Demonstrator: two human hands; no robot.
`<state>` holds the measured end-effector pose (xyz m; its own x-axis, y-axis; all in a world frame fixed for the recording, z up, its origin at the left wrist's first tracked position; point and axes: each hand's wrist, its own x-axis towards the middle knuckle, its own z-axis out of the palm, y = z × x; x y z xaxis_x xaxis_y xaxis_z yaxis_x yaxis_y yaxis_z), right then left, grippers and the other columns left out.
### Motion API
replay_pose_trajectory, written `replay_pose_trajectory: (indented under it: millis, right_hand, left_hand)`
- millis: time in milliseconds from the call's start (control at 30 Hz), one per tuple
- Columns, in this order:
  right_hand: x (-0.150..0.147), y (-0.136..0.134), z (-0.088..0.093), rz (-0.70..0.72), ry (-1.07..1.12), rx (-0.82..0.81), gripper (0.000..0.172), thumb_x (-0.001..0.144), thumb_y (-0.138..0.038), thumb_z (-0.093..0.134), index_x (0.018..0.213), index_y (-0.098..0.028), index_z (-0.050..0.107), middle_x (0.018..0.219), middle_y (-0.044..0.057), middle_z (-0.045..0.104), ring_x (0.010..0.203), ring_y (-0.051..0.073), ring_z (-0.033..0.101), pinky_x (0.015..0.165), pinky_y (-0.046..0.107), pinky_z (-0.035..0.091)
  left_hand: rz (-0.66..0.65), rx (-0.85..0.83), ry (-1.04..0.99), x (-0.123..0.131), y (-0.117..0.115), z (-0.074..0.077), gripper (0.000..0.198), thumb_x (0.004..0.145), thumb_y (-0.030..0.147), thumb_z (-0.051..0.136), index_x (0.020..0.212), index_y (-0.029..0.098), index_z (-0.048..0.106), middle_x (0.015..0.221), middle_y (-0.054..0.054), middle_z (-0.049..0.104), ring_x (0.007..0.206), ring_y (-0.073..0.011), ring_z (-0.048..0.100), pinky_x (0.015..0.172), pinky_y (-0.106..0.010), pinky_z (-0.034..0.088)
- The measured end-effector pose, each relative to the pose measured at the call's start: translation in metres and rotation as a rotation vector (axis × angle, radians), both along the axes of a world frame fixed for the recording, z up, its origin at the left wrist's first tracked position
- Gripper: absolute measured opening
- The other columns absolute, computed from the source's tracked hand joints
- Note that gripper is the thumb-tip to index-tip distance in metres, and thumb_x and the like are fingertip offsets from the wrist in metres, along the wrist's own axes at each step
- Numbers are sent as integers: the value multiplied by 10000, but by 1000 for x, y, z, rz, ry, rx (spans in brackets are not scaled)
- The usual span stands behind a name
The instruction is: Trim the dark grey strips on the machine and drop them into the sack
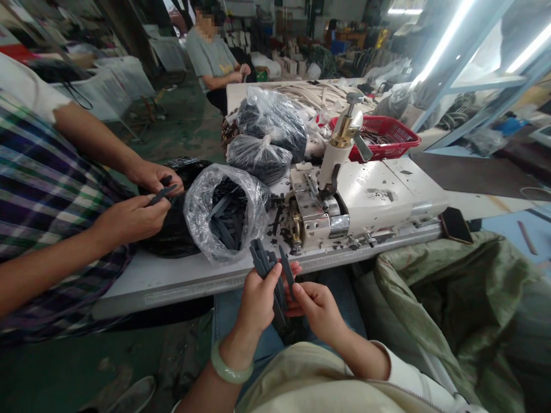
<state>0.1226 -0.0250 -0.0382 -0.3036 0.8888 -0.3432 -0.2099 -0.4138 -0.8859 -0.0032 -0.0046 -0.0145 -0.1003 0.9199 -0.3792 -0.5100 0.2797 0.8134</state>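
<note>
In the head view, we grip a bundle of dark grey flat strips in our closed left hand, just off the front edge of the white tabletop. Our right hand pinches one strip of that bundle. A clear plastic bag of similar strips lies near that edge, beside a white metal machine. At the left edge, a co-worker's hands hold another strip.

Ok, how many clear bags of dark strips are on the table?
3: open bag at the front edge; upper tied bag and lower tied bag behind it. More may be hidden.
</note>
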Motion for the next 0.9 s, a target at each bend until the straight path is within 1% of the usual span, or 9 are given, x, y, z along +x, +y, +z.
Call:
replay_pose_trajectory:
  millis: [67, 133, 233, 367, 500, 600, 700, 800, 900]
  right_hand:
    - [1, -1, 0, -2, 63, -67, 519, 748, -627, 649, 870, -124, 697, 757, 66, 704, 693, 195, 698, 652, 327, 578]
    - [2, -2, 0, 7, 131, -121, 532, 747, -616, 662, 920, -115, 710, 857, 117, 738, 760, 223, 722, 672, 334, 578]
    - [4, -3, -2, 51, 202, -168, 524, 763, -597, 661, 905, -95, 715, 907, 168, 744, 790, 243, 733, 663, 328, 579]
    - [7, -5, -5, 136, 255, -194, 490, 798, -553, 653, 908, -80, 713, 895, 179, 746, 756, 227, 737, 631, 289, 574]
    - [17, -2, -7, 251, 427, -319, 477, 821, -518, 650, 995, -76, 695, 971, 187, 735, 774, 216, 736, 637, 268, 571]
    - [23, 4, -8, 311, 596, -497, 560, 919, -564, 465, 1060, -65, 673, 981, 177, 734, 826, 201, 731, 668, 250, 573]
    - [22, 11, -10, 350, 680, -625, 606, 983, -534, 300, 1066, -56, 662, 930, 150, 742, 809, 172, 727, 668, 233, 572]
    - [16, 16, -12, 321, 699, -604, 406, 940, -448, 498, 1017, -89, 671, 771, 69, 733, 627, 105, 691, 558, 165, 533]
    - [7, 17, -10, 172, 587, -385, 235, 802, -335, 721, 851, -108, 681, 569, -10, 663, 393, 30, 541, 387, 91, 390]
  left_hand:
    - [116, 1, -5, -7, 6, 0, 305, 694, 334, 777, 888, 122, 674, 749, -57, 711, 695, -175, 669, 617, -275, 533]
    - [173, 28, -8, -15, 12, 0, 301, 664, 314, 805, 852, 124, 667, 656, -3, 645, 544, -94, 574, 511, -208, 473]
    - [54, 58, -6, -25, 17, 3, 292, 682, 321, 799, 814, 105, 654, 537, 58, 503, 410, -13, 355, 386, -135, 294]
    - [-144, -11, 2, -26, 17, 7, 267, 673, 280, 805, 728, 118, 600, 465, 88, 406, 389, -6, 273, 361, -120, 200]
    - [-148, -15, -24, -23, 17, 8, 242, 677, 225, 786, 708, 140, 562, 460, 97, 384, 393, -12, 273, 366, -118, 196]
    - [-144, -4, -34, -21, 17, 9, 245, 689, 215, 768, 663, 145, 534, 463, 94, 381, 394, -13, 269, 368, -123, 200]
    - [-148, 7, -24, -20, 17, 9, 247, 705, 213, 753, 643, 145, 524, 461, 91, 378, 391, -14, 268, 367, -130, 197]
    - [-163, 20, -19, -20, 16, 7, 232, 724, 222, 742, 653, 144, 535, 454, 91, 373, 385, -16, 268, 367, -135, 200]
    - [-170, 13, -36, -22, 14, 4, 202, 723, 240, 753, 730, 138, 579, 469, 91, 385, 394, -14, 261, 368, -128, 194]
